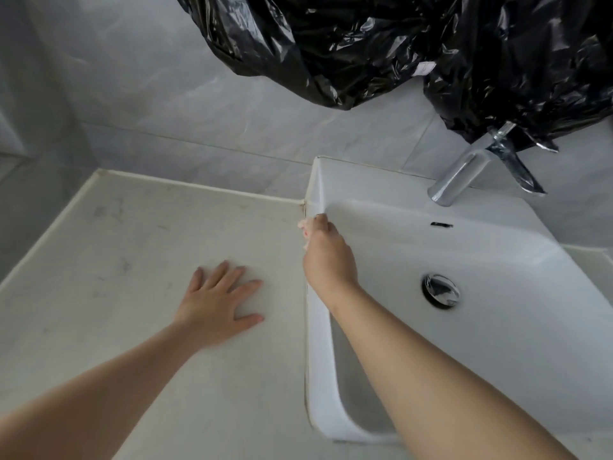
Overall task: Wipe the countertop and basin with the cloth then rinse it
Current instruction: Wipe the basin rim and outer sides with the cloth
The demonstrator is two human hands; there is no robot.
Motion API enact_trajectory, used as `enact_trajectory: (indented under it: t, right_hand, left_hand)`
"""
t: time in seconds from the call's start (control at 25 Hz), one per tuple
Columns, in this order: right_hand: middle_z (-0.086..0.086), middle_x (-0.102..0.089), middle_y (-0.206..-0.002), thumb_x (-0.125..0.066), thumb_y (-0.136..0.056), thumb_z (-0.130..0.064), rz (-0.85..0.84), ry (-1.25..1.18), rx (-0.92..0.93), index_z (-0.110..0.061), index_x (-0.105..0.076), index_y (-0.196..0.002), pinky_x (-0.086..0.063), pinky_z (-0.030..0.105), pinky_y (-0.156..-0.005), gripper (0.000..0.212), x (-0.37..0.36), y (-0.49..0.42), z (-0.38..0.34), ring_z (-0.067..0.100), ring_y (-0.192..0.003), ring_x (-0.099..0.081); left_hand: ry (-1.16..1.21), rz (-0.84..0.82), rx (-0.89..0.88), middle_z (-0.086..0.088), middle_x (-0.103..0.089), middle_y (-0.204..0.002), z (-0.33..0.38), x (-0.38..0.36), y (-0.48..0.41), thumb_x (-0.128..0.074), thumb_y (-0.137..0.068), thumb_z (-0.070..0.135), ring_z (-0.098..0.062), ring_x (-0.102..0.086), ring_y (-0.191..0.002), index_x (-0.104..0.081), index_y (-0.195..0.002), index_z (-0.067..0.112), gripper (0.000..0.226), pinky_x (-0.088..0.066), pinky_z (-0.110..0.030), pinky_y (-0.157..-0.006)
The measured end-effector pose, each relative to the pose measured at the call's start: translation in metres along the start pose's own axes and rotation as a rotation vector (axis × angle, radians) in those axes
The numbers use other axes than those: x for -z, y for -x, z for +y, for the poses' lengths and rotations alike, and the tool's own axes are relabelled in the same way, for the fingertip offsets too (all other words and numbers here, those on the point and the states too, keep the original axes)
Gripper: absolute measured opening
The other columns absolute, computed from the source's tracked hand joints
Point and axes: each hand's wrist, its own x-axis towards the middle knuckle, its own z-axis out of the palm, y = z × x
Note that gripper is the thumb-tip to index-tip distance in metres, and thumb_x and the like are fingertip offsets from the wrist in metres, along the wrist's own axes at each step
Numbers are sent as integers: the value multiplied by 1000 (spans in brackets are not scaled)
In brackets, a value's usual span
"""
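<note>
Marble-look desk [116,247] shows grey smudges, so wiping prob. unfinished; white basin [497,254] looks dry w/ no water running, rinse not begun. Left grip [219,303] flat, fingers spread on desk. Right grip [328,260] bunched round pale cloth [303,224] at basin's left rim.

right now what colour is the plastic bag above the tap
Glossy black; the plastic bag shows best in the head view, hanging above the chrome tap.
</note>
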Motion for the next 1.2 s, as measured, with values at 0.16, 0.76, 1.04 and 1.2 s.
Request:
enact_trajectory:
  t: [0.16,0.76,1.04,1.2]
  right_hand:
    - [15,-40,-136,-34,-82,10,42,31,71,-2,-43,-128,-42,33,-85,48,-7,-19,9,31,-116,-49]
    - [0,-40,-145,-24,-91,-36,-293,666,456,-13,-55,-127,-1,35,-118,53,14,-73,7,19,-145,-4]
    - [0,-32,-149,-43,-93,-28,-225,556,270,-17,-51,-129,-7,34,-114,39,18,-122,3,17,-144,-2]
    - [-5,-38,-146,-46,-88,-20,-241,163,312,-23,-53,-128,-16,29,-111,40,29,-109,13,12,-141,-18]
  left_hand:
    - [-94,64,-57,3,-40,-146,-15,-9,-2,4,-77,78,-23,-30,-138,-36,-139,41,82,-7,-44,-109]
    - [-103,239,-80,3,-54,-133,-16,-18,-5,-34,-80,69,-21,-33,-129,-46,-129,38,59,-20,-48,-103]
    - [-91,209,-74,4,-54,-133,-14,-15,-4,-34,-81,69,-19,-33,-129,-44,-130,39,58,-15,-44,-105]
    - [-80,116,-43,3,-57,-130,-14,-15,-2,-26,-83,70,-21,-35,-126,-47,-127,38,59,-18,-46,-103]
